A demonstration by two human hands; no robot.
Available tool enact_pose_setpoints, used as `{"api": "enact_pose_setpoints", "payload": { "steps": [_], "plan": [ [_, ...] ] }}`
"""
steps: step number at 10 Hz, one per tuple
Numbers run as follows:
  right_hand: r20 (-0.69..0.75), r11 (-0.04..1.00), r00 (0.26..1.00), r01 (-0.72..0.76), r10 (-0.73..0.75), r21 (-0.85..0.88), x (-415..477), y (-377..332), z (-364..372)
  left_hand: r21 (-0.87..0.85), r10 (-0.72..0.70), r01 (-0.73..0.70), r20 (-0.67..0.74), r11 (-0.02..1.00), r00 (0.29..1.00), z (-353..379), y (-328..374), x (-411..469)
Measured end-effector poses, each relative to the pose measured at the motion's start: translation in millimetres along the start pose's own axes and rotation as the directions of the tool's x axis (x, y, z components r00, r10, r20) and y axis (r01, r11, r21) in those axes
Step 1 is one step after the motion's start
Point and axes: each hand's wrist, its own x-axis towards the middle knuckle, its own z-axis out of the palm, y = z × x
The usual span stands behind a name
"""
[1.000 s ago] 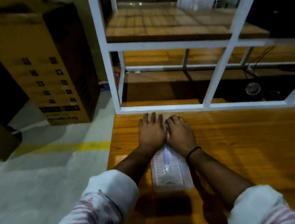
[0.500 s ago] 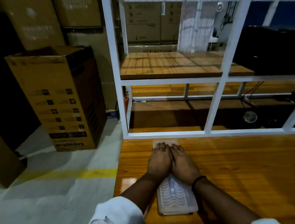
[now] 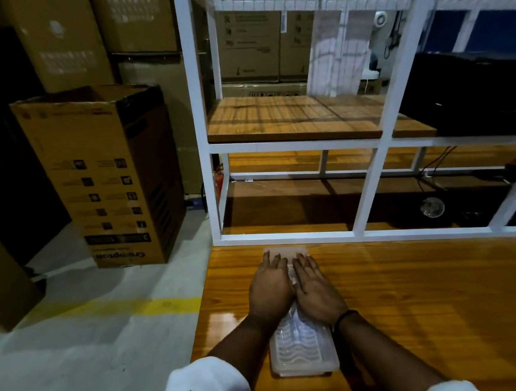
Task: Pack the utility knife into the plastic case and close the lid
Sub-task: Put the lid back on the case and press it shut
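Observation:
A long translucent plastic case [image 3: 303, 352] lies lengthwise on the wooden table [image 3: 431, 305], its ribbed lid down. My left hand [image 3: 269, 288] and my right hand [image 3: 316, 291] lie flat side by side on the far half of the lid, palms down, fingers stretched out and gripping nothing. The far end of the case shows just beyond my fingertips. The utility knife cannot be made out through the cloudy plastic.
A white metal shelf frame [image 3: 371, 185] stands along the table's far edge, close behind the case. The table's left edge [image 3: 202, 309] drops to a concrete floor. A tall open cardboard box [image 3: 108, 177] stands on the floor at the left.
My view has tilted upward, so hands and case sit lower in frame. Both hands stay flat on the lid; the case's far end now shows past my fingertips.

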Motion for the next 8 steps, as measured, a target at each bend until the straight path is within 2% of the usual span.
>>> {"api": "enact_pose_setpoints", "payload": {
  "steps": [2,5,8],
  "plan": [
    [-0.035,0.999,0.999,-0.004,0.006,0.053,0.2,3.0,6.1,-0.119,-0.087,0.087,0.007,0.989,0.996,8.5,-2.3,0.7],
    [-0.044,0.999,0.999,0.013,-0.011,0.042,-0.7,2.8,2.6,-0.143,-0.137,0.139,0.027,0.980,0.990,6.4,2.3,2.1],
    [0.020,0.999,1.000,0.011,-0.012,0.047,0.0,0.3,-14.7,-0.071,-0.064,0.067,0.032,0.995,0.997,-5.4,3.4,9.6]
  ]
}}
